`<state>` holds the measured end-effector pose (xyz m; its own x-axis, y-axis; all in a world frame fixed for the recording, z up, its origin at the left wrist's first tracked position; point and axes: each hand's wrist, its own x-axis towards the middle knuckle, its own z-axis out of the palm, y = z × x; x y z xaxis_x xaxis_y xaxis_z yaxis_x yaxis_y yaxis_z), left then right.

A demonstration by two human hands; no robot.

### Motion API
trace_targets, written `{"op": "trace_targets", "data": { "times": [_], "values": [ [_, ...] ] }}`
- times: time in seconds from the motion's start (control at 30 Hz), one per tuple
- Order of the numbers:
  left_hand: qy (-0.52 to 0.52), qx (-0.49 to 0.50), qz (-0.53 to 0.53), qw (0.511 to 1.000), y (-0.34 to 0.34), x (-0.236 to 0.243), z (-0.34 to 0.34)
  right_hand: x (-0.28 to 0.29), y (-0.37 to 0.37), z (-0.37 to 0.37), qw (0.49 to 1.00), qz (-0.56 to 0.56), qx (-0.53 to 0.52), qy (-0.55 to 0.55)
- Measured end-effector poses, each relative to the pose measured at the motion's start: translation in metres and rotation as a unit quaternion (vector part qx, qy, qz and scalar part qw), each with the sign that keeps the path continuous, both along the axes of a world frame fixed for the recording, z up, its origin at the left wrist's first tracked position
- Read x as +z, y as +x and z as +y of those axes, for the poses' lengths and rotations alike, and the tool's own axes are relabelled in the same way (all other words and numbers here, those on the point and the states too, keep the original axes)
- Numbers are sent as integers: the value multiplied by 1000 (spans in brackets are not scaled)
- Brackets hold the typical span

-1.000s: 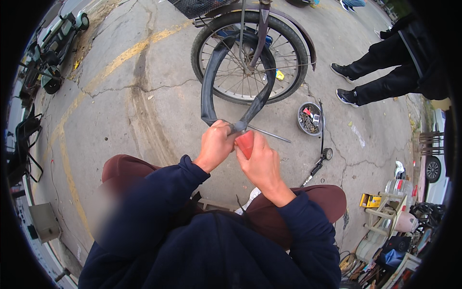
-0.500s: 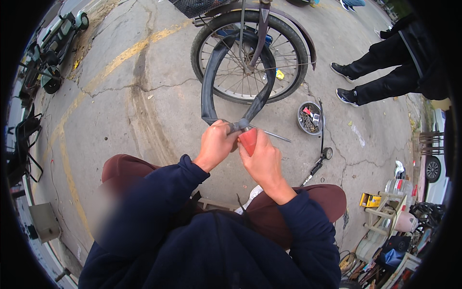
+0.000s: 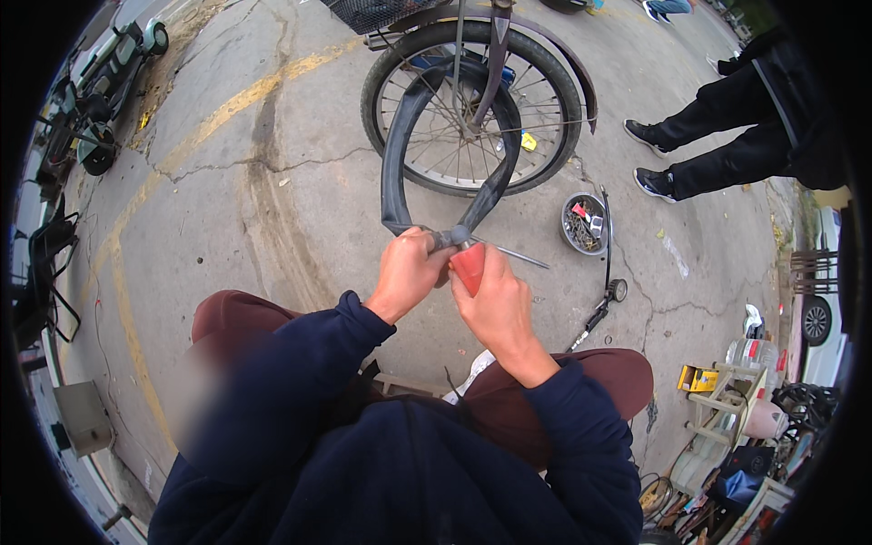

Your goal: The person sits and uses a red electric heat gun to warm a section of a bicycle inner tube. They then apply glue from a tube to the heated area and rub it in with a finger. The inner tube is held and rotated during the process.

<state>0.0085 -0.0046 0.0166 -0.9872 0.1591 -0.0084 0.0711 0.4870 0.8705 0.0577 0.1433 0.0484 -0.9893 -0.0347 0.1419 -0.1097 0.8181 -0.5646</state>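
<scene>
The left hand is pinching a looped black rubber inner tube, which is hanging outside the black-tyred bicycle wheel; the right hand is clasping a red-handled tool beside it (handwork seemingly remaining unfinished).

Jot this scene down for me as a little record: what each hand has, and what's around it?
Left hand: closed on the dark inner tube
Right hand: closed on a red handle, close to the tube
Tube shape: loop, overlapping the bicycle wheel in this view
On the ground: round bowl; round gauge
Nearby: standing person in dark trousers, at right
Far right: yellow box among clutter
</scene>
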Motion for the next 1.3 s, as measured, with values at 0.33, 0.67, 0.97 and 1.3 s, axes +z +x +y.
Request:
{"op": "trace_targets", "data": {
  "times": [0.33,0.67,0.97,1.3],
  "values": [
    [-16,4,7,1000,-2,-11,0,0,0,-1,1000,-8,22,-8],
    [21,-9,70,997,-1,-9,-1,0,1,1,1000,2,2,-13],
    [13,-4,46,999,0,-8,-1,4,0,0,999,-7,20,-28],
    [19,-27,126,991,-1,-7,-2,8,-1,5,999,-12,-6,-42]
  ]
}}
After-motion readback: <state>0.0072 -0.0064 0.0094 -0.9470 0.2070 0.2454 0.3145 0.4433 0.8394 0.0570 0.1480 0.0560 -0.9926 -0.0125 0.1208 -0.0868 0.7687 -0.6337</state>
